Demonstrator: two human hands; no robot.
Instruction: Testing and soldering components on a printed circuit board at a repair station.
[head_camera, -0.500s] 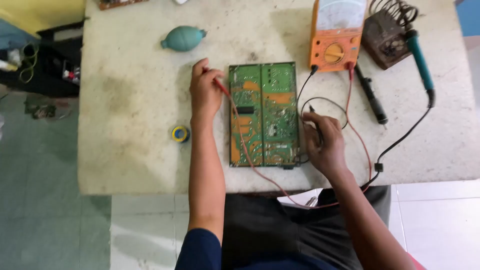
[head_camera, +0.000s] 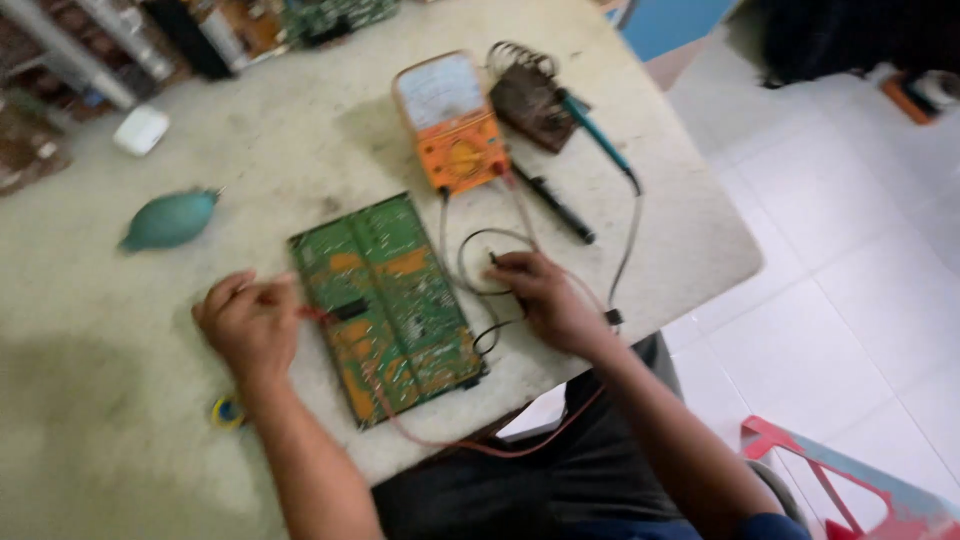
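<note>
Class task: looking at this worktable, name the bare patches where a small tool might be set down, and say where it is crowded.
Bare tabletop lies between the teal rubber blower and the orange multimeter, and near the table edge left of the left hand. It is crowded around the green circuit board, the right hand, the probe leads and the soldering iron.

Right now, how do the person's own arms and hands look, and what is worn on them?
Both hands, the left hand and the right hand, are bare: no gloves, and no rings or watch can be made out in the blurred picture. The forearms are bare too. A dark blue sleeve shows at the right upper arm.
</note>
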